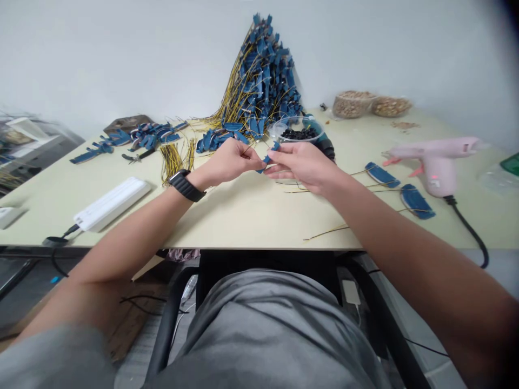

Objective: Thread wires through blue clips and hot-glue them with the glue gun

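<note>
A small blue circuit board (276, 146) is held up between my two hands above the middle of the table. My right hand (306, 163) has its thumb and fingers closed on the board. From the other side, my left hand (231, 162) pinches at its lower end, partly covering it; a black watch is on that wrist. Thin wires show near the fingertips, but where they attach is too small to tell. Just behind the hands stands a clear round tub (316, 129) of small black parts. Two curved blue boards (381, 175) with wires lie right of my right forearm.
A tall heap of wired blue boards (267, 81) leans on the wall. More boards (150, 135), cutters (138, 156) and yellow wires (172, 161) lie left. A white power strip (113, 202) is front left. A pink glue gun (436, 162) and bags of pale bits (352, 105) are right.
</note>
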{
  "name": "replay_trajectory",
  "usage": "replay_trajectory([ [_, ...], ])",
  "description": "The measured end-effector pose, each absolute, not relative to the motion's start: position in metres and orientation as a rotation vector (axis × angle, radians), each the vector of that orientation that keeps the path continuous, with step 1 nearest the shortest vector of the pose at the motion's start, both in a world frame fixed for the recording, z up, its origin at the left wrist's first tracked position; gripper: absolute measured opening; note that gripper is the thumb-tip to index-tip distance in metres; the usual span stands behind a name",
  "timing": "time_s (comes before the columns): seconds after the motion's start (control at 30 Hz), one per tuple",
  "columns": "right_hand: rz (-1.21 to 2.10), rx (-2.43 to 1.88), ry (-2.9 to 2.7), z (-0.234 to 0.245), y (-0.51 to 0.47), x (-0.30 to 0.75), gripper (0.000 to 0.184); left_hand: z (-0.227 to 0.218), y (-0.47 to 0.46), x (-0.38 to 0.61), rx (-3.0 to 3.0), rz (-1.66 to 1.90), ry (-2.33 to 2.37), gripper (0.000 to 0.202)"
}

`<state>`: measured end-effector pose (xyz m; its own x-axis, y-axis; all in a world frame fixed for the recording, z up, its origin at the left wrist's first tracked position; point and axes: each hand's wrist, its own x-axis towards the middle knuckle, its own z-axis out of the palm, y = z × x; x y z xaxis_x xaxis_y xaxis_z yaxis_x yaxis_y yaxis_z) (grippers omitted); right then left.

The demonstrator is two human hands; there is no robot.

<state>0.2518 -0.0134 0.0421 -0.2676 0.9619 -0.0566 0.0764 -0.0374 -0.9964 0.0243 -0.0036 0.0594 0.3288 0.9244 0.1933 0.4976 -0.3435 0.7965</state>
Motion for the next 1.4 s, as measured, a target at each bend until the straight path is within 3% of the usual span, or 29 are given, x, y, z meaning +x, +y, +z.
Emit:
replay_trajectory([
  [0.27, 1.390, -1.125, -1.597, 0.031, -0.008, 0.255, 0.017, 0.050, -0.011, 0.028, 1.899, 0.845, 1.178, 0.023],
  [0.47, 1.354, -1.172, -1.537, 0.033, -0.006, 0.254, 0.014, 0.044, -0.010, 0.023, 1.762, 0.841, 1.104, 0.042],
  [0.63, 1.330, -1.147, -1.640, 0.034, -0.007, 0.258, 0.010, 0.040, -0.009, 0.028, 1.607, 0.873, 1.101, 0.041],
  [0.83, 1.263, -1.135, -1.767, 0.030, -0.004, 0.261, 0.020, 0.041, -0.013, 0.034, 1.542, 0.833, 1.099, 0.047],
  [1.07, 1.293, -1.131, -1.719, 0.033, -0.001, 0.263, 0.011, 0.035, -0.008, 0.031, 1.571, 0.913, 1.072, 0.058],
  [1.23, 1.243, -1.182, -1.733, 0.031, 0.000, 0.263, 0.006, 0.032, -0.008, 0.036, 1.559, 0.966, 1.077, 0.048],
  [1.4, 0.991, -1.264, -1.801, 0.029, 0.001, 0.259, 0.005, 0.029, -0.009, 0.041, 1.546, 0.997, 1.069, 0.044],
])
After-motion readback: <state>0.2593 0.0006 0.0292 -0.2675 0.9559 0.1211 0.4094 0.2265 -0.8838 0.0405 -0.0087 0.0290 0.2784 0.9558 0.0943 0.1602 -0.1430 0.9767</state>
